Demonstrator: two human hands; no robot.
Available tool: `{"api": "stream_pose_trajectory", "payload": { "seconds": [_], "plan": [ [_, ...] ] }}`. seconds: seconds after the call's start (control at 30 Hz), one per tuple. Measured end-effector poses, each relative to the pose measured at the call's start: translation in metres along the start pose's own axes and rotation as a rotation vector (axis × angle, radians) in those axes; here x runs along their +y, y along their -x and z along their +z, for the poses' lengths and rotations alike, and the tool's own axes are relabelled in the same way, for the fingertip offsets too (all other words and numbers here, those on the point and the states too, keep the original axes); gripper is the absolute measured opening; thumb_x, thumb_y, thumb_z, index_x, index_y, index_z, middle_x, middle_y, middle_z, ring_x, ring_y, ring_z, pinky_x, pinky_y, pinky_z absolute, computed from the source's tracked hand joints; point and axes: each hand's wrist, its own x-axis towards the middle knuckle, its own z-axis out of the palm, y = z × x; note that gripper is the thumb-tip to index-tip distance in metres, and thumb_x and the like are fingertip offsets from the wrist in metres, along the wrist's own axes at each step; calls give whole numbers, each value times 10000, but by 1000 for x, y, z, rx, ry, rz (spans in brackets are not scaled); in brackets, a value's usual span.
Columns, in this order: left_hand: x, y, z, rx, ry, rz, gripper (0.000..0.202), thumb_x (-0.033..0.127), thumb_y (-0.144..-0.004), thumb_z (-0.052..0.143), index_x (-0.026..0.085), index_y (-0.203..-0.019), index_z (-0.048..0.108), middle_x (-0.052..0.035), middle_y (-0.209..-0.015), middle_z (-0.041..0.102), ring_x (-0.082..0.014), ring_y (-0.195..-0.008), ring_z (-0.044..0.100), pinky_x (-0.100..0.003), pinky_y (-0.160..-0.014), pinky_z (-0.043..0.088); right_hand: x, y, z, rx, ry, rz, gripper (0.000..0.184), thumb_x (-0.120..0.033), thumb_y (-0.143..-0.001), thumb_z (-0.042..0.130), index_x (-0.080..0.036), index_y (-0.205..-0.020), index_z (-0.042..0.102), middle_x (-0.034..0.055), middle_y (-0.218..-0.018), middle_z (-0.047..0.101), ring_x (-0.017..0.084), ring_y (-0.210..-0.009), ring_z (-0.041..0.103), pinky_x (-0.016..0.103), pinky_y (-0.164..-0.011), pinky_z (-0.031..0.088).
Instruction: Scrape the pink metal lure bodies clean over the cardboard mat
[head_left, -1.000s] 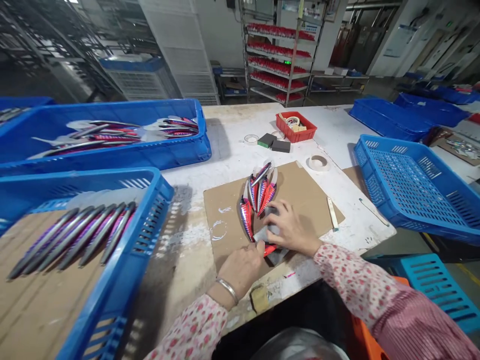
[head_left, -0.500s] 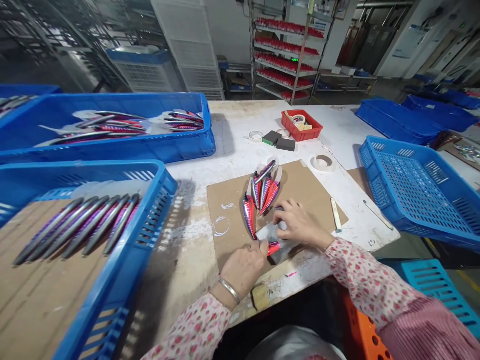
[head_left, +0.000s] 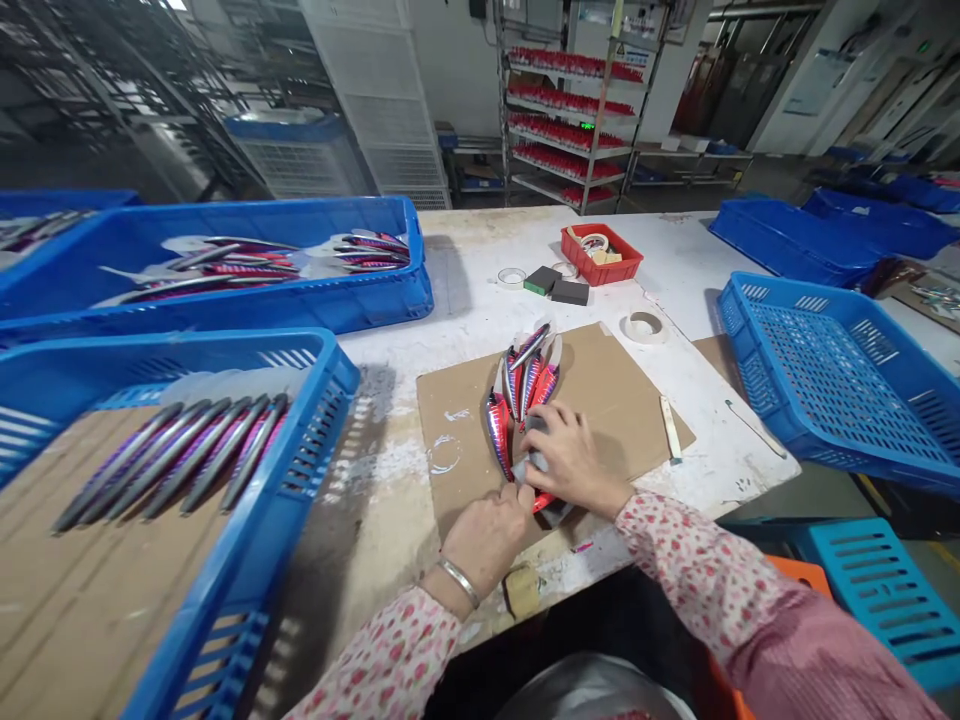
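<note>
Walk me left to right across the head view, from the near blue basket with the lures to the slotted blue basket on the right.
Near blue basket → left hand → right hand → white stick → slotted blue basket.

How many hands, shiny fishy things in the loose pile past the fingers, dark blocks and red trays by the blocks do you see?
Hands: 2 (left hand, right hand)
Fishy things in that pile: 5 visible
Dark blocks: 2
Red tray: 1
Total: 10
</note>
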Motion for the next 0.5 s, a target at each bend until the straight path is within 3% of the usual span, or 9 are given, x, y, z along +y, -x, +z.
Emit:
{"api": "stream_pose_trajectory", "payload": {
  "seconds": [0.13, 0.33, 0.5],
  "plan": [
    [0, -1, 3, -2, 18, 3, 340, 43, -917, 392, 140, -1219, 516, -103, -912, 649, -218, -783, 693, -288, -607, 540, 15, 8, -13, -91, -34, 34, 153, -254, -773, 677, -245, -922, 645, 63, -1256, 518, 260, -1162, 412, 405, -929, 375],
    [1, -1, 5, -27, 23, -6, 368, 4, -904, 337, 134, -1182, 539, -110, -923, 650, -217, -788, 691, -309, -638, 548, 1, -2, -5, -61, -26, 21, 184, -275, -757, 704, -241, -926, 641, 62, -1277, 504, 275, -1187, 386, 429, -927, 364],
    [1, 1, 3, -2, 30, -9, 379, 32, -914, 375, 143, -1253, 503, -99, -930, 651, -211, -794, 687, -290, -630, 542, 14, 1, -17, -159, -65, 1, 135, -254, -774, 686, -234, -901, 645, 53, -1224, 541, 247, -1125, 437, 398, -918, 379]
  ]
}}
